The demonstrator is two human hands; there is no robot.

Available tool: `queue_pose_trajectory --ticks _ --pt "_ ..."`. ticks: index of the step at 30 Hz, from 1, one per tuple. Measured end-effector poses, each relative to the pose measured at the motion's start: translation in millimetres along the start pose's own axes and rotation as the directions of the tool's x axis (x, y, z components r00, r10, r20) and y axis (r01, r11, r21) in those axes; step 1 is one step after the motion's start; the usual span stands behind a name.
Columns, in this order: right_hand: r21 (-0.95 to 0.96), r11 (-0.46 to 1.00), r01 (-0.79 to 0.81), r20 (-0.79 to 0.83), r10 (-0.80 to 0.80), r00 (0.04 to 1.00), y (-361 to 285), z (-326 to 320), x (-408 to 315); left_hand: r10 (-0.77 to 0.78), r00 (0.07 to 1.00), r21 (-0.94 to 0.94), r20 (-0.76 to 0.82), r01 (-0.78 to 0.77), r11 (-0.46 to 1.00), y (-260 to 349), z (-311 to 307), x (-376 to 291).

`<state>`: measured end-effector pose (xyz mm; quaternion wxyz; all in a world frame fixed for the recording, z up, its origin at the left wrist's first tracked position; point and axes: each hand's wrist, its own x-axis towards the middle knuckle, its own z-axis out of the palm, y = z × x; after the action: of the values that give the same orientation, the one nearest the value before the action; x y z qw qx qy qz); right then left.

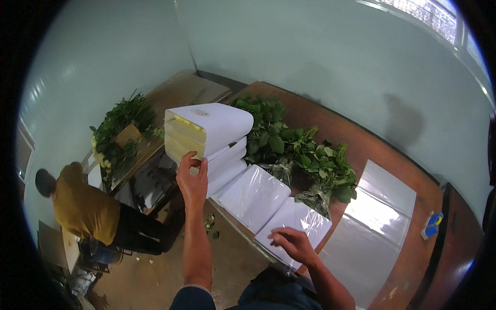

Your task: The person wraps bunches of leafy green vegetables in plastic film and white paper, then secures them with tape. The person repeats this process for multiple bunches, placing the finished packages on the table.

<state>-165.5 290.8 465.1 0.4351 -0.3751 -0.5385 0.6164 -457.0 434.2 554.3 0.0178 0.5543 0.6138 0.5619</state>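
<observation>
My left hand [192,176] is raised at the near end of a stack of white-wrapped bouquets, thumb and fingers apart. Whether it touches the wrapping I cannot tell. The top bouquet [226,118] has a ribbed white wrapper with a sticker, and pale yellow flowers show inside its end. Over the nearer of two flat, film-covered bouquets my right hand [292,244] hovers with loosely curled fingers, nothing visible in it. That nearer bouquet [306,221] lies beside the other flat bouquet [254,193]; green leaves [321,162] and stems stick out behind them.
A clear plastic sheet [372,236] lies on the wooden table [422,217] at right, near a blue tape dispenser [432,225]. A person [87,205] in a mustard shirt stands at left. Loose cut flowers [124,124] lie on another table. Fallen leaves [210,224] dot the floor.
</observation>
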Motion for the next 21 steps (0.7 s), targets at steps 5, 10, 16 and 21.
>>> queue_pose_trajectory --ticks 5,10,16,21 --pt "0.188 0.973 -0.132 0.09 0.117 0.989 1 21 117 0.27 0.96 0.193 0.075 -0.279 0.94 -16 4 15" --pt "0.695 0.675 -0.247 -0.02 0.361 0.932 -8 39 252 0.422 0.907 0.12 0.01 -0.42 0.9 22 34 34" --pt "0.91 0.413 -0.034 0.009 0.062 0.998 -28 17 303 0.544 0.826 0.04 0.15 -0.555 0.831 73 55 -15" --pt "0.814 0.557 0.166 -0.215 0.024 0.976 -48 -3 217 0.611 0.753 -0.117 0.243 -0.603 0.789 103 31 -74"
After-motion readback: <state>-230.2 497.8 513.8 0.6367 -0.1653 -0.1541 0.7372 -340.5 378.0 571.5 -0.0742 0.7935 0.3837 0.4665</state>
